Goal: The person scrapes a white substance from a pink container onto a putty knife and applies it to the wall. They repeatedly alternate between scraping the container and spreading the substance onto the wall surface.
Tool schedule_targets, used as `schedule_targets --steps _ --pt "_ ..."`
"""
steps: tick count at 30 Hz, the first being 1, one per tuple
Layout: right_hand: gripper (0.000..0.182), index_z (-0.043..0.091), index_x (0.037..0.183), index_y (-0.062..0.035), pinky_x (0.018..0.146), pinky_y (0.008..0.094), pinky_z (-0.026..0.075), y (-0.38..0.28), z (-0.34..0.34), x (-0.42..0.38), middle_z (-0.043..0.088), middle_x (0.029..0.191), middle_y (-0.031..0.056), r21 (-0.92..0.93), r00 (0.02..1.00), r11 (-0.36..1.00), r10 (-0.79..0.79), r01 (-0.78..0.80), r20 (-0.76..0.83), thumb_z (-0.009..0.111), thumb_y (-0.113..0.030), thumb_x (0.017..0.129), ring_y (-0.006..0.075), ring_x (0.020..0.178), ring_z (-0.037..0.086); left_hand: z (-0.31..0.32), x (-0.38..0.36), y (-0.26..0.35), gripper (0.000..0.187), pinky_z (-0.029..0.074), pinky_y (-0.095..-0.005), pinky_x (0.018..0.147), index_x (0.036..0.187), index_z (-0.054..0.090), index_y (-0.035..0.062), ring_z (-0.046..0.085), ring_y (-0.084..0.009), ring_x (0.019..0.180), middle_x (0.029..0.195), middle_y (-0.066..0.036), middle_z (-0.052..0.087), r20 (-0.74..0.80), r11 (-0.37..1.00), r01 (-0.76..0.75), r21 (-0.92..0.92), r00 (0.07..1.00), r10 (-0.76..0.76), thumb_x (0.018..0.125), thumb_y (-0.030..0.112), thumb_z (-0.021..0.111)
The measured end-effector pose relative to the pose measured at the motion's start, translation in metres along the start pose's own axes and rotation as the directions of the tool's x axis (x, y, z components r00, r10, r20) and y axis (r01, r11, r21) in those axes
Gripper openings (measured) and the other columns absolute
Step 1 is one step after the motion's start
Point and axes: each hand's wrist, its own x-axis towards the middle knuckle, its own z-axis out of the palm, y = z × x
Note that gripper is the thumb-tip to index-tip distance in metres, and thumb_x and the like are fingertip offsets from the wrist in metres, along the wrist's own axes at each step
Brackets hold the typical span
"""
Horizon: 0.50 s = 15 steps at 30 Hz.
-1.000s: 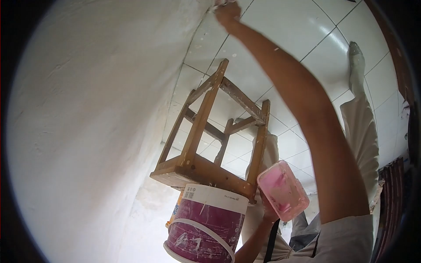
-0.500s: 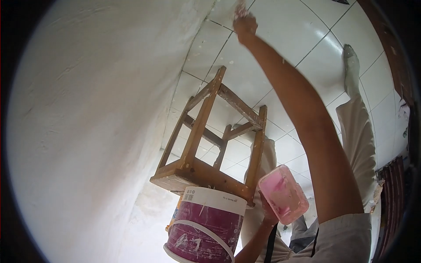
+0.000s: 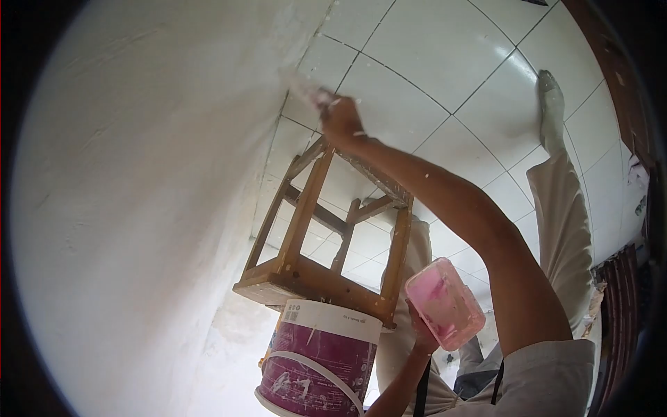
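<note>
Pointing up-left from your R hand [image 3: 342, 119], the pale tool [image 3: 307, 88] is a blurred streak w/ its long axis on a slant, far end toward the line where wall [image 3: 139, 174] & floor [image 3: 417, 52] meet, upper ctr-left of the frame; can't tell if that end touches the wall or is just beside it. Your R fingers are closed round the near end of it, narrow grip, exact finger placement too blurred to read. Your R arm comes in from lower R & bends across to upper ctr, so R is much the nearer hand to the wall line; your L hand [image 3: 420, 329] is well apart from it, lower ctr-right. L has the pink container [image 3: 445, 304], w/ your fingers behind its L side & mostly hidden, so can't tell how wide they are spread. Container's open face is turned to your view, pink & whitish smears inside, long axis running upper L to lower R; from there the tool lies up & L, past the wooden stool [image 3: 337, 286]. Stool shows legs-up in the frame, btwn the wall & your L hand, w/ your R hand overlapping the top end of one leg in view. Purple bucket [image 3: 316, 351] is at btm ctr, against the stool's seat; your pale trousers [image 3: 564, 215] run up the R side of the frame.
</note>
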Motion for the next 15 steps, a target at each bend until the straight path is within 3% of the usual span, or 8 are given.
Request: schedule_targets --steps 1,2,4,7,9,10,11,15 --pt "0.020 0.066 0.095 -0.0038 0.079 0.0503 0.048 0.018 0.005 0.012 0.065 0.083 0.0221 -0.142 0.978 0.981 0.101 -0.128 -0.184 0.055 -0.020 0.090 0.0400 0.080 0.062 0.000 -0.001 0.000 0.072 0.040 -0.0441 0.105 0.142 0.034 0.0115 0.047 -0.0252 0.125 0.136 -0.009 0.046 -0.028 0.999 0.029 -0.032 0.999 -0.029 0.095 0.066 0.027" --pt "0.025 0.066 0.094 -0.0013 0.076 0.0488 0.048 0.009 -0.024 0.047 0.066 0.084 0.0225 -0.365 0.978 0.908 0.202 -0.205 -0.048 0.054 -0.023 0.091 0.0389 0.083 0.063 0.004 -0.002 0.000 0.073 0.040 -0.0442 0.105 0.142 0.034 0.0115 0.047 -0.0254 0.125 0.136 -0.009 0.046 0.023 0.995 -0.071 0.077 0.997 0.069 0.095 0.067 0.028" --pt "0.032 0.064 0.091 0.0013 0.075 0.0468 0.050 0.049 -0.030 0.123 0.066 0.084 0.0209 -0.515 0.959 0.834 0.056 -0.199 -0.278 0.053 -0.029 0.091 0.0362 0.087 0.063 0.005 -0.001 -0.001 0.074 0.040 -0.0443 0.105 0.142 0.034 0.0116 0.047 -0.0256 0.125 0.136 -0.009 0.046 0.075 0.968 -0.175 0.180 0.984 0.164 0.094 0.067 0.029" --pt "0.020 0.064 0.099 -0.0036 0.062 0.0389 0.053 0.049 -0.050 0.221 0.069 0.092 0.0146 0.268 0.848 0.918 0.378 -0.292 -0.371 0.054 -0.020 0.093 0.0226 0.079 0.067 0.010 0.003 0.004 0.076 0.041 -0.0446 0.105 0.142 0.035 0.0115 0.046 -0.0263 0.125 0.136 -0.009 0.046 -0.058 0.987 0.031 -0.157 0.997 -0.041 0.092 0.069 0.033" --pt "0.018 0.064 0.094 -0.0064 0.062 0.0356 0.053 0.084 0.013 0.274 0.068 0.086 0.0104 -0.297 0.836 0.823 0.333 -0.483 -0.436 0.050 -0.017 0.095 0.0184 0.072 0.065 0.029 0.004 0.018 0.076 0.040 -0.0447 0.105 0.143 0.033 0.0116 0.045 -0.0261 0.126 0.136 -0.009 0.045 -0.079 0.998 -0.025 0.050 0.996 0.029 0.091 0.068 0.038" --pt "0.025 0.064 0.093 -0.0015 0.071 0.0393 0.053 0.053 0.008 0.239 0.067 0.091 0.0159 -0.188 0.868 0.869 0.390 -0.457 -0.308 0.051 -0.023 0.093 0.0262 0.083 0.065 0.018 0.004 0.013 0.076 0.040 -0.0447 0.105 0.143 0.033 0.0116 0.045 -0.0261 0.126 0.136 -0.009 0.045 -0.093 0.998 -0.025 0.053 0.995 0.030 0.091 0.068 0.038" --pt "0.034 0.064 0.091 0.0034 0.079 0.0429 0.053 0.020 -0.001 0.200 0.067 0.096 0.0214 -0.075 0.888 0.893 0.427 -0.444 -0.170 0.053 -0.028 0.092 0.0340 0.095 0.065 -0.003 0.003 0.001 0.075 0.040 -0.0448 0.105 0.143 0.032 0.0120 0.045 -0.0260 0.126 0.137 -0.009 0.044 -0.072 0.916 -0.176 0.361 0.974 0.215 0.092 0.066 0.040" --pt "0.031 0.062 0.100 0.0044 0.078 0.0415 0.052 -0.005 -0.018 0.096 0.066 0.101 0.0221 -0.401 0.959 0.901 0.243 -0.168 0.144 0.060 -0.024 0.088 0.0327 0.095 0.065 -0.004 0.009 -0.009 0.072 0.039 -0.0436 0.106 0.145 0.028 0.0126 0.045 -0.0253 0.126 0.140 -0.008 0.040 0.078 0.722 -0.349 0.597 0.921 0.381 0.094 0.062 0.042"
